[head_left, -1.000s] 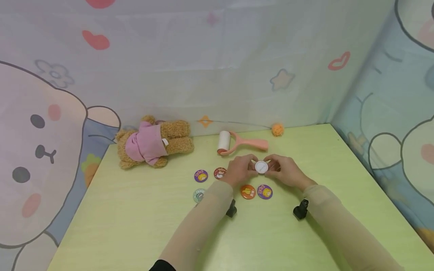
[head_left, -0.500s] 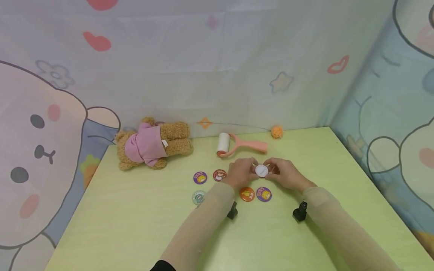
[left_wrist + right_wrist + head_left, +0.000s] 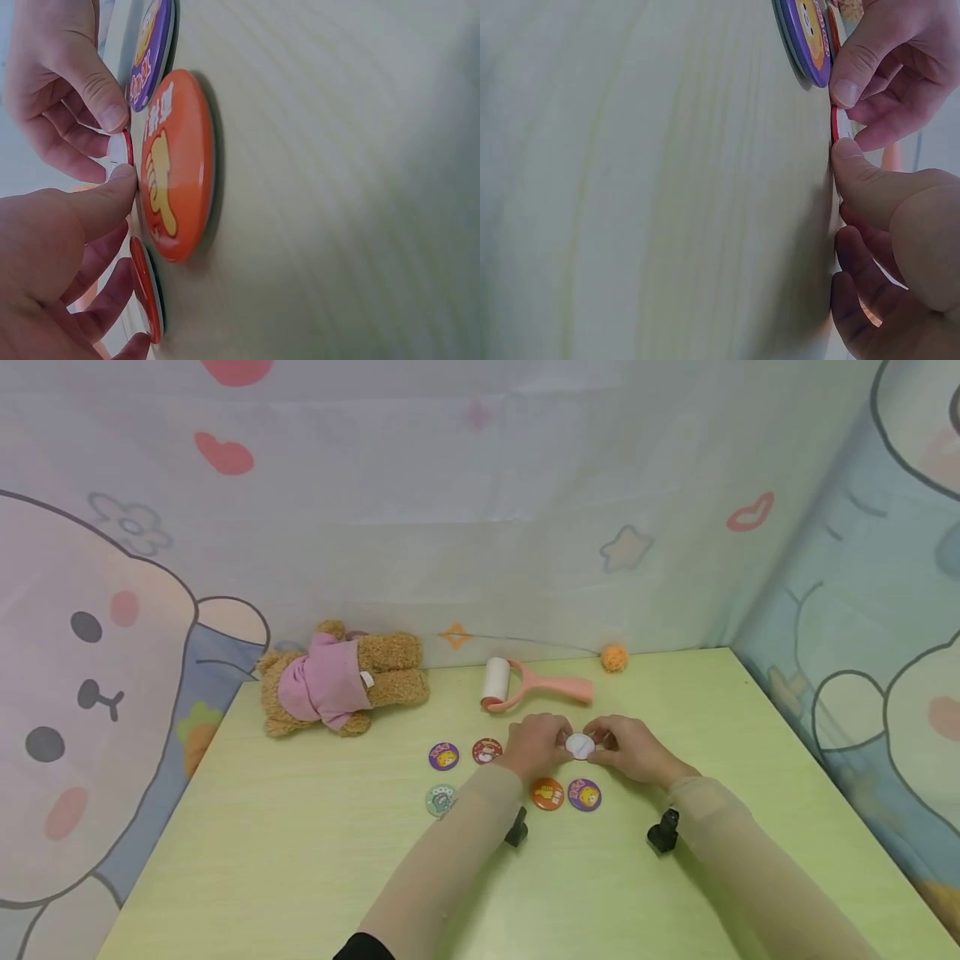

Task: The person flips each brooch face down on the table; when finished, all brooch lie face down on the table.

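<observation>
A round badge (image 3: pixel 580 746), white side up with a red rim, is pinched between both hands. My left hand (image 3: pixel 536 745) holds its left edge between thumb and finger; my right hand (image 3: pixel 632 750) pinches its right edge. It is at or just above the table; whether it touches cannot be told. Just in front lie an orange thumbs-up badge (image 3: pixel 178 169) and a purple bear badge (image 3: pixel 585 795). Under the left hand's curled lower fingers, the left wrist view shows a red badge (image 3: pixel 148 289). Left of that hand are purple (image 3: pixel 443 757), red-brown (image 3: pixel 487 751) and teal (image 3: pixel 441 799) badges, the teal one partly behind the sleeve.
Behind the hands lies a pink-handled lint roller (image 3: pixel 536 685). A teddy bear (image 3: pixel 337 681) in a pink top lies at the back left. An orange pompom (image 3: pixel 614 658) sits by the rear edge of the table (image 3: pixel 285 860), against a printed cloth backdrop.
Both hands keep their pinch on the white-backed badge, which has come slightly lower and nearer the front badges. The head view has tilted up a little. The other things stay put.
</observation>
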{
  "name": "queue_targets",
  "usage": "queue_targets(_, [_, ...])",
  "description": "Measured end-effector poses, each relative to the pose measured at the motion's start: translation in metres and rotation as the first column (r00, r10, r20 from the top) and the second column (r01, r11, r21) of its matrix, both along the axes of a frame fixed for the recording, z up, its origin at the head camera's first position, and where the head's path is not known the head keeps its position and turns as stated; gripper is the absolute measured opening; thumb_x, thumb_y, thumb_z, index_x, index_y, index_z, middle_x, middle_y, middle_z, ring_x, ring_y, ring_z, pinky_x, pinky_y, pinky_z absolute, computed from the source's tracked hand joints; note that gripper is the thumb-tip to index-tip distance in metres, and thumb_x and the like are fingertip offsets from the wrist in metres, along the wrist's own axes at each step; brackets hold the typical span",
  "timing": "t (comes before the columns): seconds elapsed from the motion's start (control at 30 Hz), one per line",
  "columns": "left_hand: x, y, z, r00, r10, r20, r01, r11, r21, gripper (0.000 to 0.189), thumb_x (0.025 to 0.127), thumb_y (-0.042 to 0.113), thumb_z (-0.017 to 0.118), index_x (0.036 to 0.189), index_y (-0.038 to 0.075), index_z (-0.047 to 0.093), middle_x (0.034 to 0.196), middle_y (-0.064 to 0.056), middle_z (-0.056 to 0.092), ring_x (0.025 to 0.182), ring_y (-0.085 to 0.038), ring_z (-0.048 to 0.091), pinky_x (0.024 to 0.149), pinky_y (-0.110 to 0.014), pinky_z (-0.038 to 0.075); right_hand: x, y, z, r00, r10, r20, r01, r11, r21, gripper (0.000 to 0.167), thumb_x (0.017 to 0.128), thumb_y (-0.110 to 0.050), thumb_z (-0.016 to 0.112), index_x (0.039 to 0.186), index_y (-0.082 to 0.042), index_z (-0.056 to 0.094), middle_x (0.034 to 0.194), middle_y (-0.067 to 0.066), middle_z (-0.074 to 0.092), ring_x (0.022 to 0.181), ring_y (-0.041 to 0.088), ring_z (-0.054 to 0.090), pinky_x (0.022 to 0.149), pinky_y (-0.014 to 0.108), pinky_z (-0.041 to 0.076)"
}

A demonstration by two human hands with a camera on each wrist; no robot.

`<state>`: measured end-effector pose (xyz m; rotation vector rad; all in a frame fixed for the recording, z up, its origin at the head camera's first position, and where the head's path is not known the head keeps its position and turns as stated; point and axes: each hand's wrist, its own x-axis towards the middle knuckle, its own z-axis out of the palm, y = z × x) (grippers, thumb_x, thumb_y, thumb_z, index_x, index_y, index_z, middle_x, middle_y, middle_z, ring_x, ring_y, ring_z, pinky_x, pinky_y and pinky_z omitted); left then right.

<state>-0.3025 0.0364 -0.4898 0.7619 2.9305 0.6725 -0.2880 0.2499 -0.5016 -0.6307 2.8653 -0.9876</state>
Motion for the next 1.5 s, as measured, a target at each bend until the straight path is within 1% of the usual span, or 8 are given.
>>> queue_targets(0.17, [-0.004,-0.001,0.002,1.0,0.014,0.008,-0.014,1.0,-0.023,0.024,0.093,0.034,0.082,0.112,0.021,0.076,0.102,0.009,0.069,0.101,-0.015,0.062,0.09,-0.045,0.046,-0.004,-0.002,0.004,1.0,0.005,-0.014,-0.004,1.0,0.029,0.032,0.093,-0.012,0.081,0.122,-0.001,0.071,0.107,0.008,0.071,0.093,0.021,0.062,0.086,0.041,0.052])
queue_targets(0.3, [-0.007,0.0,0.002,1.0,0.023,0.011,-0.023,1.0,-0.018,0.024,0.092,0.034,0.083,0.112,0.022,0.076,0.109,0.008,0.072,0.107,-0.017,0.064,0.093,-0.046,0.046,-0.009,-0.002,0.005,1.0,0.006,-0.014,-0.006,0.999,0.032,0.033,0.093,-0.015,0.081,0.121,-0.001,0.072,0.105,0.007,0.071,0.092,0.02,0.061,0.084,0.038,0.052])
queue_targets(0.57, [0.0,-0.002,0.008,0.998,-0.052,0.025,0.052,0.998,0.025,0.032,0.095,0.026,0.078,0.126,0.02,0.071,0.12,0.006,0.073,0.115,-0.015,0.064,0.098,-0.047,0.046,-0.003,0.005,0.002,1.0,-0.024,-0.013,0.024,0.999,0.02,0.033,0.093,-0.019,0.081,0.12,-0.002,0.073,0.107,0.007,0.072,0.093,0.021,0.063,0.085,0.039,0.052])
queue_targets(0.8, [0.004,-0.016,0.014,0.997,-0.072,0.028,0.07,0.995,0.068,0.033,0.1,0.028,0.073,0.13,0.017,0.069,0.123,0.003,0.072,0.118,-0.015,0.064,0.104,-0.048,0.047,0.0,0.005,-0.001,0.999,-0.038,-0.02,0.038,0.999,0.025,0.036,0.096,-0.026,0.079,0.12,-0.001,0.073,0.107,0.008,0.073,0.095,0.022,0.066,0.088,0.044,0.055])
queue_targets(0.97, [0.003,-0.032,0.018,0.995,-0.094,0.014,0.092,0.992,0.088,0.033,0.099,0.024,0.072,0.13,0.012,0.07,0.125,0.0,0.074,0.117,-0.018,0.067,0.101,-0.037,0.05,-0.001,-0.002,-0.001,0.998,-0.015,-0.055,0.016,1.0,0.022,0.034,0.098,-0.024,0.075,0.121,0.001,0.072,0.107,0.01,0.072,0.095,0.022,0.067,0.088,0.045,0.055])
queue_targets(1.13, [0.003,-0.046,0.021,0.994,-0.105,0.024,0.101,0.984,0.144,0.033,0.097,0.022,0.073,0.128,0.009,0.071,0.123,-0.004,0.075,0.116,-0.021,0.07,0.097,-0.03,0.053,0.001,-0.009,0.0,0.994,-0.01,-0.105,0.011,1.0,0.012,0.035,0.099,-0.023,0.074,0.124,0.001,0.07,0.112,0.014,0.071,0.103,0.03,0.066,0.092,0.052,0.054])
queue_targets(1.33, [0.004,-0.06,0.017,0.997,-0.052,0.052,0.043,0.987,0.152,0.033,0.096,0.027,0.074,0.125,0.012,0.072,0.122,0.0,0.075,0.111,-0.02,0.071,0.093,-0.031,0.054,0.003,-0.016,0.005,0.994,0.007,-0.111,-0.008,1.0,-0.01,0.038,0.1,-0.024,0.073,0.128,0.0,0.068,0.125,0.018,0.07,0.119,0.04,0.064,0.103,0.06,0.048])
queue_targets(1.5, [0.004,-0.067,0.017,1.0,-0.023,0.011,0.021,0.993,0.118,0.031,0.095,0.031,0.077,0.121,0.015,0.074,0.12,0.004,0.075,0.111,-0.017,0.069,0.097,-0.038,0.053,0.001,-0.023,0.01,0.994,0.047,-0.103,-0.05,0.998,-0.029,0.034,0.099,-0.025,0.074,0.125,-0.003,0.071,0.126,0.013,0.072,0.127,0.041,0.061,0.11,0.061,0.043])
